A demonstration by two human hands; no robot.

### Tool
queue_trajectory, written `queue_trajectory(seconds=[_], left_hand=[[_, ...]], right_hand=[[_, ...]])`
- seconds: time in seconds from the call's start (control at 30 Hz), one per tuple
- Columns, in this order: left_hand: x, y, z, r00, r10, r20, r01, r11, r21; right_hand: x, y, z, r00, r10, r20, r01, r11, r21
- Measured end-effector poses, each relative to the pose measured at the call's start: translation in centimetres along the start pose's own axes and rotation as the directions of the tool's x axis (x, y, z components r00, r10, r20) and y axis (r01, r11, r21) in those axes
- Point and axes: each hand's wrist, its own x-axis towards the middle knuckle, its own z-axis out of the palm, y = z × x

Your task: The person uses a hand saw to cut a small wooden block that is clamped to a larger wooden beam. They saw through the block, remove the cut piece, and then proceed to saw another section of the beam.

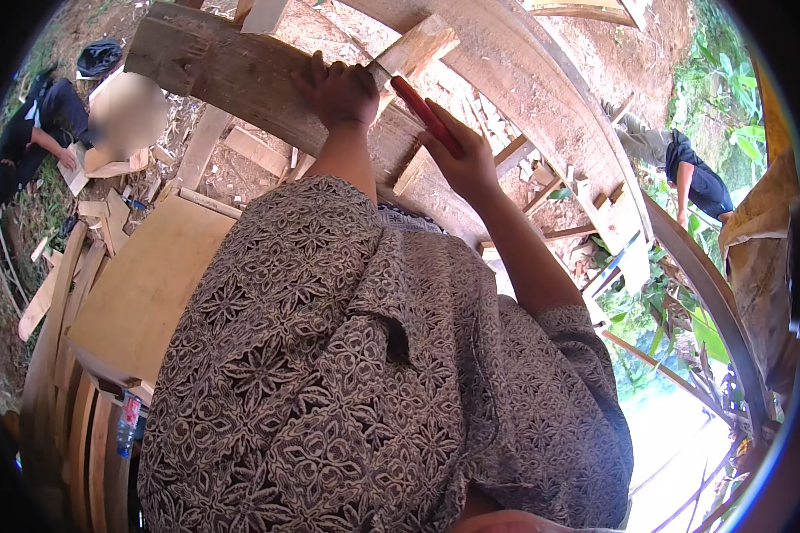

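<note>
My right hand (467,160) is closed around the red handle of a tool that looks like a handsaw (422,108). Its thin blade, seen nearly edge-on, points away to the upper left beside a pale wooden block (424,46). Left of the blade, my left hand (342,93) bears on a broad weathered plank (231,71), its fingers bent at the far edge. What lies under that palm is hidden. Both forearms reach forward from patterned short sleeves.
A large curved timber (542,98) sweeps along the far right side. At the left stands a pale wooden panel (156,275) beside upright boards and a plastic bottle (128,425). Offcuts cover the ground. One person (40,133) works at far left, another (698,173) at far right.
</note>
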Motion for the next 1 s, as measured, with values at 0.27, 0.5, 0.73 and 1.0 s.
queue_trajectory(seconds=[0.27, 0.5, 0.73, 1.0], left_hand=[[-0.4, 0.1, 0.1, 0.985, 0.007, -0.172, -0.028, 0.992, -0.121], [-0.2, -0.5, 0.0, 0.999, 0.012, -0.051, -0.016, 0.997, -0.071], [-0.4, 0.1, -0.1, 0.997, 0.041, -0.072, -0.046, 0.997, -0.063], [-0.3, -0.3, 0.7, 0.996, -0.008, -0.09, 0.002, 0.998, -0.067]], right_hand=[[-5.3, -9.2, -5.9, 0.994, -0.089, -0.066, 0.089, 0.996, -0.008], [-8.0, -12.8, -9.8, 0.999, -0.019, 0.04, 0.019, 1.0, 0.013], [4.0, -5.1, 0.2, 0.919, -0.39, -0.053, 0.381, 0.916, -0.126], [6.0, -2.6, 3.1, 0.854, -0.502, -0.133, 0.491, 0.864, -0.109]])
